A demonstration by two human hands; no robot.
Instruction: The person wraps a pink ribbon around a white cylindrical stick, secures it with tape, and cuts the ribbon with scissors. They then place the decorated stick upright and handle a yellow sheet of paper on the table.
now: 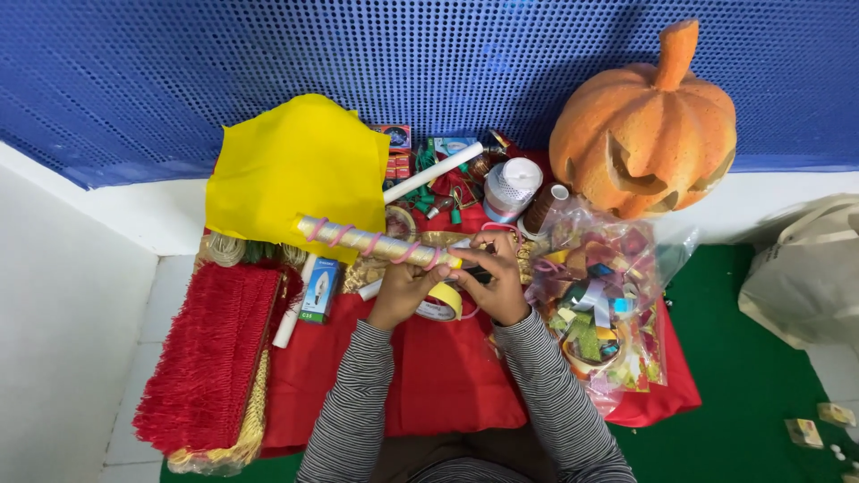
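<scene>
Centre of frame: left hand [400, 288] clamped on gold stick [376, 242] wound with pink ribbon, stick slanting up-left across yellow cloth [295, 170]. Right hand [497, 284] closed on stick's right end. Tape roll [440, 304] just below both hands. Pumpkin [646, 125] upper right; red fringe [210, 353] lower left.

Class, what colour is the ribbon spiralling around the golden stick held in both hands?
Pink ribbon winds around the golden stick, seen best in the head view.
</scene>
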